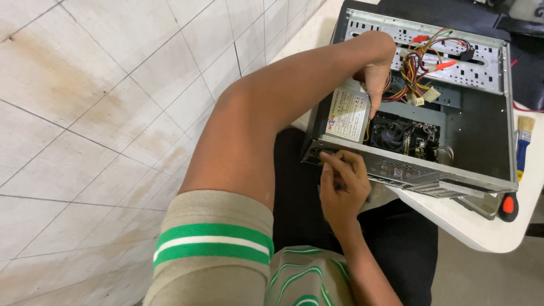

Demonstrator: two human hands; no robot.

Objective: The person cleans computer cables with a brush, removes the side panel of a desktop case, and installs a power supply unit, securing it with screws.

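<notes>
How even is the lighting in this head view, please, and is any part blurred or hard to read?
In the head view, light is soft and even on the tiled floor; the open computer case is dim inside, so the fan lacks detail; the right hand is slightly soft, its fingertips in shadow against the case's rear; the left hand is sharper.

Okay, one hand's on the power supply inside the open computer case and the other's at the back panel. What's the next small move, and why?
Probably keep the left hand steadying the power supply while the right hand works at the rear panel of the case. The right fingertips pinch at the panel right behind the supply, and what they grip is too small to tell.
</notes>
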